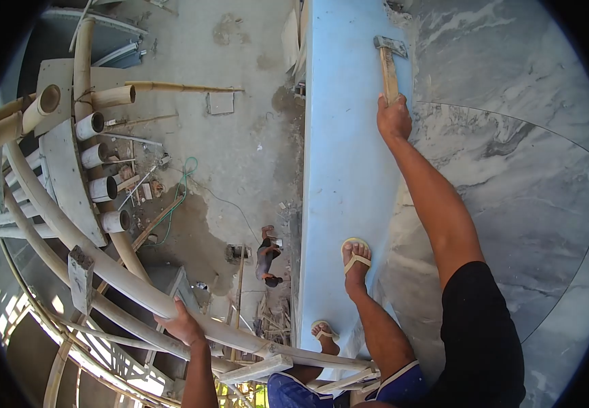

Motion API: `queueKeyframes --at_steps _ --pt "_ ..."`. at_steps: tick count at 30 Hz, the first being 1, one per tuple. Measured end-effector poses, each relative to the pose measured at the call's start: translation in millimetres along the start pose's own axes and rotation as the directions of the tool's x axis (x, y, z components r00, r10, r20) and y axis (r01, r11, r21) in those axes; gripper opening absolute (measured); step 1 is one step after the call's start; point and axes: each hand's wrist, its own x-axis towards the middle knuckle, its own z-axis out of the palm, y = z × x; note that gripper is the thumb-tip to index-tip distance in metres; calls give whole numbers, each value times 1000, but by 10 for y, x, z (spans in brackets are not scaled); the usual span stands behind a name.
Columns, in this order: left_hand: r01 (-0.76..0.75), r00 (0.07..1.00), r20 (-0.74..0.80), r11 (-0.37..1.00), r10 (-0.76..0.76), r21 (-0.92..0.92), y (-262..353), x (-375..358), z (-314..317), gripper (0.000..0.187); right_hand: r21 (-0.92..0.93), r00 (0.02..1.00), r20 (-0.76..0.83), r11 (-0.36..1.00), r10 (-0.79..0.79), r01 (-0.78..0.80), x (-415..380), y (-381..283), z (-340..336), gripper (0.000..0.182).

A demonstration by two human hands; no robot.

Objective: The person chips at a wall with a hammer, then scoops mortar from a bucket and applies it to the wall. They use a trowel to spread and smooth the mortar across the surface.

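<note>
My right hand point(395, 120) is wrapped round the wooden handle of a hammer point(389, 76). The hammer's metal head lies over the pale blue ledge point(349, 163), close to the edge of the grey marbled wall slabs point(491, 156). My left hand point(184, 326) grips a long, thick bamboo pole point(124, 275), its fingers curled over the far side. Both of my feet, in light flip-flops point(356, 256), stand on the ledge between the pole and the slabs.
Far below the ledge, a person point(267, 257) bends over on the concrete floor point(219, 163). Bamboo scaffolding with cut pole ends point(49, 98) and a plank point(66, 177) fills the left side. A green hose point(187, 173) and scrap wood lie on the floor.
</note>
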Motion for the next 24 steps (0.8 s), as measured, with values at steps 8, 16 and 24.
queueKeyframes --at_steps 8,16,24 --pt "-6 1000 -4 998 5 -69 -16 29 -28 72 -50 997 81 999 -12 16 313 -374 -98 58" --pt "-83 996 30 997 83 -10 -263 9 -2 73 -23 985 107 990 139 -137 582 -777 -5 58" --pt "-81 997 -4 996 81 -40 -88 21 31 69 -60 993 114 998 -18 25 339 -357 61 65"
